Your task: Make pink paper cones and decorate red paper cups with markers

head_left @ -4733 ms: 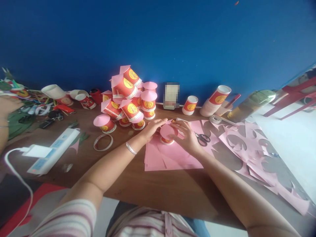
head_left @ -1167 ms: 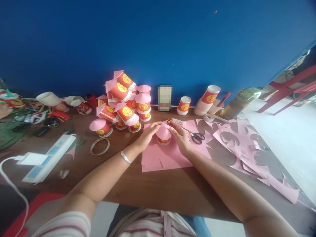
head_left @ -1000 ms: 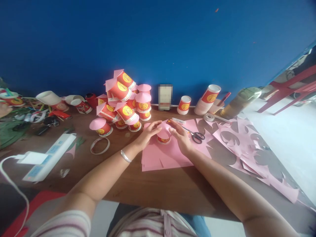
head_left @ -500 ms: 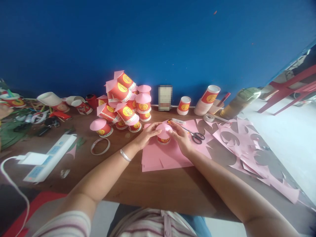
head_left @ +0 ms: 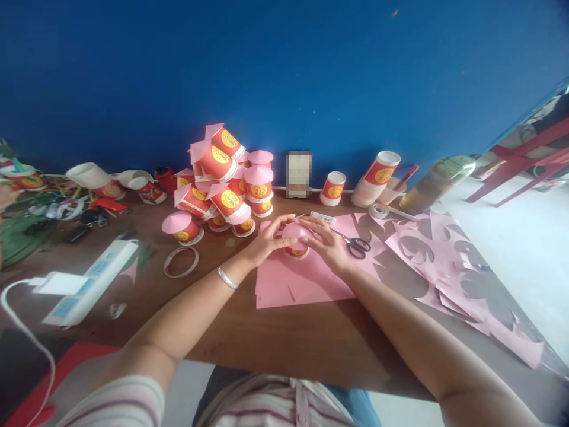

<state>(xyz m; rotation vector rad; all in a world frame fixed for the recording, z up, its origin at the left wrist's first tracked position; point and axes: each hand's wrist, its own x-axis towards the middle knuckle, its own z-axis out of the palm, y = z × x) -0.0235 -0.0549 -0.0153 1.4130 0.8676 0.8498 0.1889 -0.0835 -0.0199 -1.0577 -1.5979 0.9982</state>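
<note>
A small red paper cup (head_left: 295,253) with a yellow print stands upside down on a stack of pink paper (head_left: 306,287). A pink paper cone (head_left: 292,230) sits on top of it like a roof. My left hand (head_left: 265,243) curves round the cone's left side, thumb pressed on its front. From the right, my right hand (head_left: 328,245) holds the cone the same way, fingers over its far side. Black-handled scissors (head_left: 358,248) lie just right of my right hand. Behind its fingers is a white tube (head_left: 323,217).
Several red cups with pink cone roofs (head_left: 226,198) are piled at the back left. A phone-like device (head_left: 299,174) leans on the wall. Right of it stand a cup (head_left: 333,188), stacked cups (head_left: 377,178) and a bottle (head_left: 438,184). Pink scraps (head_left: 444,267) cover the right; a power strip (head_left: 91,283) lies left.
My right hand's fingers have moved further over the cone and closer to my left hand, covering more of it. The cup stays in the same place.
</note>
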